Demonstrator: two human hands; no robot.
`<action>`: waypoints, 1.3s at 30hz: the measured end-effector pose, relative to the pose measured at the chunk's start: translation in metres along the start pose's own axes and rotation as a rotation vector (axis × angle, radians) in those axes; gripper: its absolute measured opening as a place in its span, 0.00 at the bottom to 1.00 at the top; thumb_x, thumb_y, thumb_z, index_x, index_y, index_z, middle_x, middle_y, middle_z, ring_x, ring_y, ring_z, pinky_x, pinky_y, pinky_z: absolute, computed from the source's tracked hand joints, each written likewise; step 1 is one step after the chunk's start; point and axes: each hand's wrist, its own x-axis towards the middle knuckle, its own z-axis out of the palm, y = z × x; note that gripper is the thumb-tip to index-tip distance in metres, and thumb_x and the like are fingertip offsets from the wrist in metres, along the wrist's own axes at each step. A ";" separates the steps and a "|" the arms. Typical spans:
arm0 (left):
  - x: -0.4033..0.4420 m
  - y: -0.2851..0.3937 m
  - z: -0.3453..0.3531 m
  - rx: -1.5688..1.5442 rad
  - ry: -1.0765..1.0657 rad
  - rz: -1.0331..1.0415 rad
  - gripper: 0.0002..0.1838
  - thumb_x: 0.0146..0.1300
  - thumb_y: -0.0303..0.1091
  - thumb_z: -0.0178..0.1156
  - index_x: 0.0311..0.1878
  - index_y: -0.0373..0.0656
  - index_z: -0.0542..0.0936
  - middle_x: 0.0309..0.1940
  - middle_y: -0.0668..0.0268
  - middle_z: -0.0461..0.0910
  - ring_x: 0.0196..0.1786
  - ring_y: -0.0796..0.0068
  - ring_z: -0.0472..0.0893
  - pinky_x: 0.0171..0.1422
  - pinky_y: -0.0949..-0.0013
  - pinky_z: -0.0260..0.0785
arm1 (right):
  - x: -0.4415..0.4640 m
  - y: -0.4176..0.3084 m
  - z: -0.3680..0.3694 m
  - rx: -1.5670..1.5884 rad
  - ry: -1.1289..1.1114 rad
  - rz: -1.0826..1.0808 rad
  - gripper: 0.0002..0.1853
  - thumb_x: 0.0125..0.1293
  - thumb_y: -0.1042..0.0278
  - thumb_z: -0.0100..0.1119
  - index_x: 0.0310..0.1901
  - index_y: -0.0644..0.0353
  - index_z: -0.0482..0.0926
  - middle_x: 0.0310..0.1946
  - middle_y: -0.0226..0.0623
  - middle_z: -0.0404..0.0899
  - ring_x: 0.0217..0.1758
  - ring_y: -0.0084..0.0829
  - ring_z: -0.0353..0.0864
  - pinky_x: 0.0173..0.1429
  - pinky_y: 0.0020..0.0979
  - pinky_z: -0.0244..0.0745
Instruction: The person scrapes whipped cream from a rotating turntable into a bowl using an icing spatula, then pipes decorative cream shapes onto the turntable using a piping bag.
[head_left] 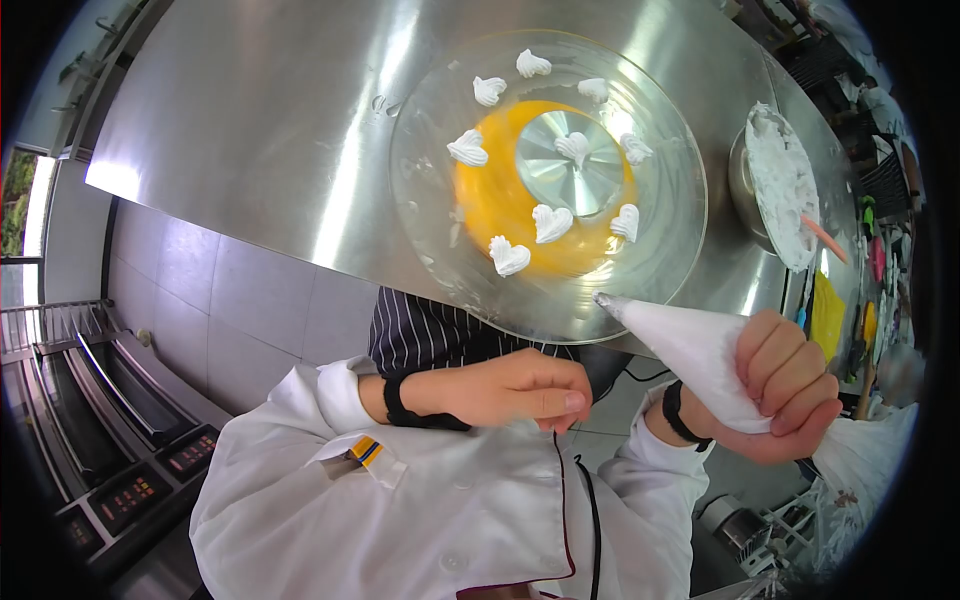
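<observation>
A white piping bag is gripped in my right hand, its metal tip pointing left over the near edge of a clear round turntable. Several white heart-shaped piped pieces sit on the turntable, most in a ring and one over its shiny centre disc. Yellow-orange colour shows around that disc. My left hand rests in front of my jacket, near the turntable's front edge, its fingers curled; whether anything is inside them is hidden.
A metal bowl of white cream with an orange-handled tool stands on the steel table at the right. Equipment with dark control panels stands at lower left. Assorted tools and a yellow item crowd the far right.
</observation>
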 end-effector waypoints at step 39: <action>0.051 0.012 0.039 -0.560 0.062 0.182 0.26 0.72 0.51 0.31 0.29 0.40 0.67 0.18 0.66 0.69 0.20 0.80 0.67 0.26 0.78 0.62 | -0.005 0.009 0.001 -0.132 -0.175 0.020 0.18 0.66 0.60 0.36 0.17 0.52 0.60 0.14 0.25 0.60 0.13 0.22 0.57 0.19 0.25 0.54</action>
